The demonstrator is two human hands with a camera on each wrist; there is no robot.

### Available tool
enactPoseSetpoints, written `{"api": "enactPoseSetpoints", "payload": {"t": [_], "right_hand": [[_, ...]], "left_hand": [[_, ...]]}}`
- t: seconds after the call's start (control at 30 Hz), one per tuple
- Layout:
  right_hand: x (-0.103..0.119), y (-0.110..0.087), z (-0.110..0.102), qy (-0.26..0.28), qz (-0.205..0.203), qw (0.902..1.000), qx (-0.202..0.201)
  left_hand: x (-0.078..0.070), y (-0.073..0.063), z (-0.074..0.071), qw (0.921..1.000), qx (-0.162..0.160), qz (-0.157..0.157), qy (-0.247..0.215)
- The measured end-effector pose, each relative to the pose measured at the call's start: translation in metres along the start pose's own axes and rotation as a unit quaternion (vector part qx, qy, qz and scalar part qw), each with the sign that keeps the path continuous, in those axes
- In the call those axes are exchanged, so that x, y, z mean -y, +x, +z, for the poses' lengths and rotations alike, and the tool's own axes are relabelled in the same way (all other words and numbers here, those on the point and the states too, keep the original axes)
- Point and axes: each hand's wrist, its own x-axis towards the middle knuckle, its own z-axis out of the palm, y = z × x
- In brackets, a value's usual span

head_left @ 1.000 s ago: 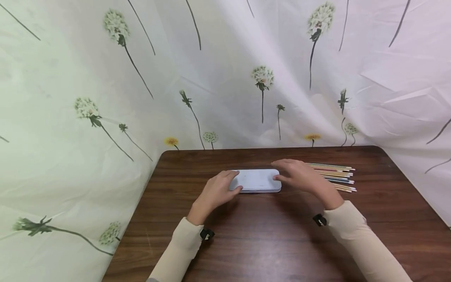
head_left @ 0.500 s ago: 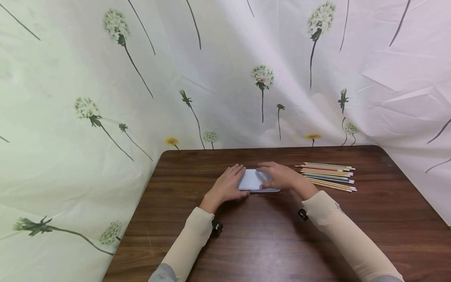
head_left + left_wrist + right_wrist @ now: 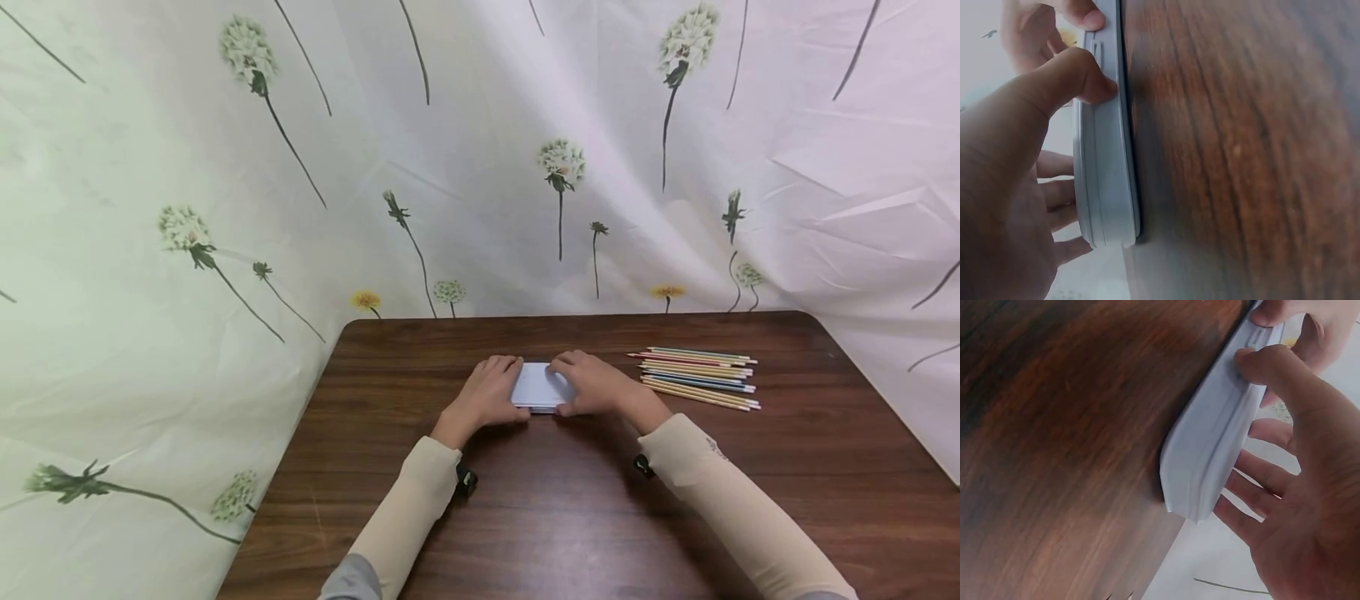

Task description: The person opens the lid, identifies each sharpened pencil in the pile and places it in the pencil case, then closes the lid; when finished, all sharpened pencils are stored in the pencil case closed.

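Change: right hand (image 3: 596, 385) has closed in toward left hand (image 3: 487, 393) | grip: both hold the pale case (image 3: 536, 383) | place: near far edge of tabletop (image 3: 555, 508) | meaning: case seems steadied from both ends

Sleeves (image 3: 405, 504): two, cream, the right with a small dark marking (image 3: 715, 447). Grey cloth (image 3: 354, 577) higher up. Wrist cameras (image 3: 466, 480): two, black, compact.

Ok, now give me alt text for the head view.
Both hands grip a slim pale case on a dark wooden table. Pencils lie to its right, and a dandelion-patterned sheet hangs behind.
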Motion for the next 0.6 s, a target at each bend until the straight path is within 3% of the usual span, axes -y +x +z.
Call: {"api": "enactPoseSetpoints", "payload": {"t": [0.37,0.6], "right_hand": [[-0.0067,0.0048,0.0049,-0.046,-0.040,0.9971,-0.046],[-0.0059,0.0048,0.0014,-0.009,-0.017,0.9991,-0.037]], "left_hand": [[0.0016,0.0062,0.0015,0.9998,-0.007,0.013,0.014],[0.0050,0.0057,0.0050,0.9993,-0.014,0.029,0.019]]}}
